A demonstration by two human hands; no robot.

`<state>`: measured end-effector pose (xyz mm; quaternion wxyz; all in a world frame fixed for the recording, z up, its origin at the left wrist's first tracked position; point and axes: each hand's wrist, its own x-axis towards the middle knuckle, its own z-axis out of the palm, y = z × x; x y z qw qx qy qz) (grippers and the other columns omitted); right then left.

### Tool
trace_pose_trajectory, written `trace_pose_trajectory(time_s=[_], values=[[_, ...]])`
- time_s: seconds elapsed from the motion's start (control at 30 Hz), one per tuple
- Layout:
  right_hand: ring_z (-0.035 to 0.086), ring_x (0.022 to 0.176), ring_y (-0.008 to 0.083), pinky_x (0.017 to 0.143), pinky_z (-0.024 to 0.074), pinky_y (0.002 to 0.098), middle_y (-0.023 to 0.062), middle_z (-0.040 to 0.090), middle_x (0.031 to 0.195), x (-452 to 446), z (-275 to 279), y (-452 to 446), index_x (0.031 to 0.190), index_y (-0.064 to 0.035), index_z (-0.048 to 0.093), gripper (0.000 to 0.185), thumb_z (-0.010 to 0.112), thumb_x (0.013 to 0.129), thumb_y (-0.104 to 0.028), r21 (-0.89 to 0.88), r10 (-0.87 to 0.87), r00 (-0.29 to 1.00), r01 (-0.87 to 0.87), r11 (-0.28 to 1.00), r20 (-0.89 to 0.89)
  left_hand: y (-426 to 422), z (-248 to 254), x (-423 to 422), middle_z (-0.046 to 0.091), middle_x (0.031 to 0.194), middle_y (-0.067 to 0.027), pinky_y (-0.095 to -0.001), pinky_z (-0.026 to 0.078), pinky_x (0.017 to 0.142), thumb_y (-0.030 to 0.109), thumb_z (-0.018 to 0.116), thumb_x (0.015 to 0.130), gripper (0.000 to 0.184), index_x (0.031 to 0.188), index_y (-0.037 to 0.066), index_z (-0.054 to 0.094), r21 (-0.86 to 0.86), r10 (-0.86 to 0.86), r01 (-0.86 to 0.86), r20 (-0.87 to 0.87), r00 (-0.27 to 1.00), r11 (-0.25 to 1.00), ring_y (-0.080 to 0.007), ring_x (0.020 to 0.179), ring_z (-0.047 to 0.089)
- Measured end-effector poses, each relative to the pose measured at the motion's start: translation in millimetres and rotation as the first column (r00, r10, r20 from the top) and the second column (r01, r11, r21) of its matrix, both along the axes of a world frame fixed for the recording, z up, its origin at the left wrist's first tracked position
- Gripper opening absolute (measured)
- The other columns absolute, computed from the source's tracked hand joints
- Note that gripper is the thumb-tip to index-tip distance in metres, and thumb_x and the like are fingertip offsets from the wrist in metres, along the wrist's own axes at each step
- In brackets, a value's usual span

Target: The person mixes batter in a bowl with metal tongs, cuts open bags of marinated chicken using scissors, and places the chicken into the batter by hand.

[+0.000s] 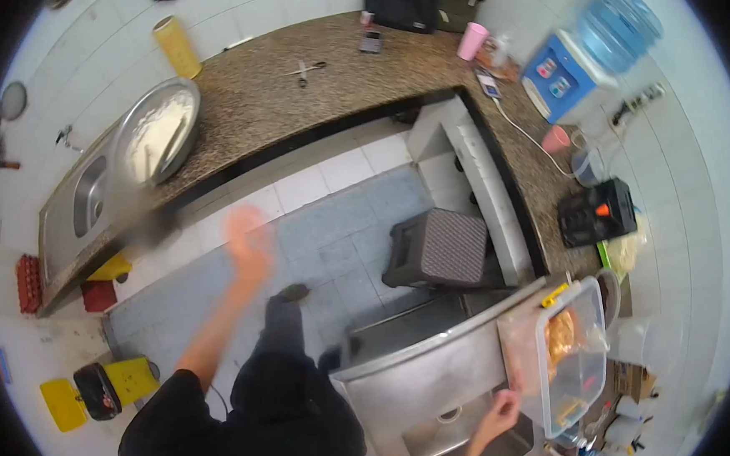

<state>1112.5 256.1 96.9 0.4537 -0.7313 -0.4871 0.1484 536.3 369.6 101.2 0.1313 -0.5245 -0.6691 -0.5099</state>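
Note:
My left hand (249, 239) is stretched out over the floor and smeared by motion, so its fingers cannot be made out. To its left, a blurred dark shape (149, 229) hangs in front of the counter edge; I cannot tell what it is. My right hand (500, 409) is above the steel sink (445, 440), fingers curled in, beside the near left corner of a clear plastic tub (575, 391). Whether it touches the tub is unclear. An orange-brown item in a bag (560, 337) shows in the tub, with a yellow clip (555, 294) at its rim.
A metal bowl (192, 126) holding something white sits on the granite counter (264, 84) by a small sink (89, 199). Scissors (303, 71) lie farther along. A water dispenser (561, 78) stands at right. On the floor are a brown plastic stool (446, 248) and a yellow bin (130, 380).

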Motion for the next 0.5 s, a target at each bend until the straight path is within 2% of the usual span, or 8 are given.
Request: trace_pose_trajectory(time_s=[0.03, 0.13, 0.23, 0.27, 0.3, 0.33, 0.4, 0.5], values=[[0.057, 0.074, 0.0135, 0.067, 0.0489, 0.0276, 0.0049, 0.063, 0.082, -53, 2, -4, 0.094, 0.0001, 0.062, 0.011, 0.065, 0.095, -0.011, -0.137, -0.068, 0.988, 0.048, 0.989, -0.139, -10, 28, -74, 0.062, 0.100, -0.0141, -0.0419, 0.047, 0.086, 0.016, 0.064, 0.094, 0.015, 0.101, 0.003, 0.061, 0.045, 0.331, -0.329, -0.078, 0.940, 0.943, -0.0292, 0.096, 0.058], [0.057, 0.067, 0.0057, 0.055, 0.0453, 0.0209, 0.0003, 0.064, 0.079, -158, -35, 3, 0.095, -0.0059, 0.064, 0.007, 0.066, 0.096, -0.013, -0.316, -0.165, 0.929, 0.055, 0.947, -0.332, -96, -29, -356, 0.062, 0.119, -0.0159, -0.0386, 0.049, 0.095, 0.028, 0.070, 0.093, 0.049, 0.127, -0.001, 0.052, -0.091, 0.662, -0.718, 0.481, 0.575, 0.690, -0.0292, 0.109, 0.059], [0.052, 0.065, 0.0043, 0.054, 0.0394, 0.0194, -0.0038, 0.060, 0.076, -259, -72, 72, 0.096, -0.0071, 0.065, 0.009, 0.071, 0.093, -0.013, -0.239, 0.128, 0.905, -0.241, 0.941, -0.406, -128, -68, -486, 0.050, 0.140, -0.0182, -0.0496, 0.049, 0.092, 0.046, 0.075, 0.088, 0.077, 0.144, 0.005, 0.041, -0.126, 0.301, -0.491, 0.906, 0.296, 0.862, -0.0323, 0.118, 0.055], [0.049, 0.065, 0.0033, 0.055, 0.0380, 0.0198, -0.0046, 0.059, 0.075, -310, -64, 110, 0.095, -0.0063, 0.066, 0.010, 0.072, 0.092, -0.013, -0.236, 0.186, 0.870, -0.320, 0.917, -0.457, -123, -65, -504, 0.041, 0.151, -0.0164, -0.0563, 0.042, 0.100, 0.058, 0.067, 0.088, 0.087, 0.153, 0.010, 0.033, -0.171, 0.199, -0.194, 0.971, 0.133, 0.966, -0.0347, 0.132, 0.045], [0.051, 0.067, 0.0041, 0.058, 0.0419, 0.0211, -0.0048, 0.060, 0.076, -360, -57, 150, 0.095, -0.0042, 0.068, 0.012, 0.073, 0.092, -0.014, -0.224, 0.282, 0.867, -0.396, 0.891, -0.411, -111, -80, -523, 0.032, 0.159, -0.0142, -0.0577, 0.030, 0.112, 0.067, 0.060, 0.088, 0.093, 0.157, 0.012, 0.028, -0.196, 0.208, -0.293, 0.978, 0.011, 0.936, -0.0377, 0.142, 0.033], [0.062, 0.081, 0.0108, 0.076, 0.0503, 0.0269, 0.0029, 0.068, 0.084, -411, -53, 188, 0.101, -0.0028, 0.069, 0.022, 0.074, 0.090, -0.021, -0.228, 0.368, 0.857, -0.463, 0.856, -0.361, -104, -90, -542, 0.034, 0.157, -0.0142, -0.0560, 0.032, 0.111, 0.066, 0.060, 0.089, 0.091, 0.155, 0.010, 0.031, -0.180, 0.212, -0.254, 0.972, 0.103, 0.950, -0.0369, 0.140, 0.035], [0.063, 0.082, 0.0109, 0.075, 0.0517, 0.0288, 0.0060, 0.069, 0.086, -523, -57, 262, 0.105, -0.0034, 0.068, 0.029, 0.076, 0.089, -0.027, -0.131, 0.578, 0.734, -0.652, 0.747, -0.356, -100, -105, -571, 0.044, 0.150, -0.0160, -0.0486, 0.037, 0.109, 0.062, 0.061, 0.091, 0.085, 0.149, 0.004, 0.040, -0.181, 0.235, -0.191, 0.921, 0.312, 0.965, -0.0330, 0.133, 0.044], [0.066, 0.098, 0.0375, 0.080, 0.0519, 0.0458, 0.0182, 0.070, 0.103, -728, -30, 351, 0.120, -0.0050, 0.059, 0.051, 0.072, 0.087, -0.042, -0.101, 0.815, 0.504, -0.862, 0.498, -0.286, -83, -101, -587, 0.059, 0.133, -0.0219, -0.0400, 0.041, 0.105, 0.059, 0.062, 0.093, 0.081, 0.135, -0.010, 0.052, -0.394, 0.532, -0.367, 0.713, 0.457, 0.843, -0.0288, 0.118, 0.057]])
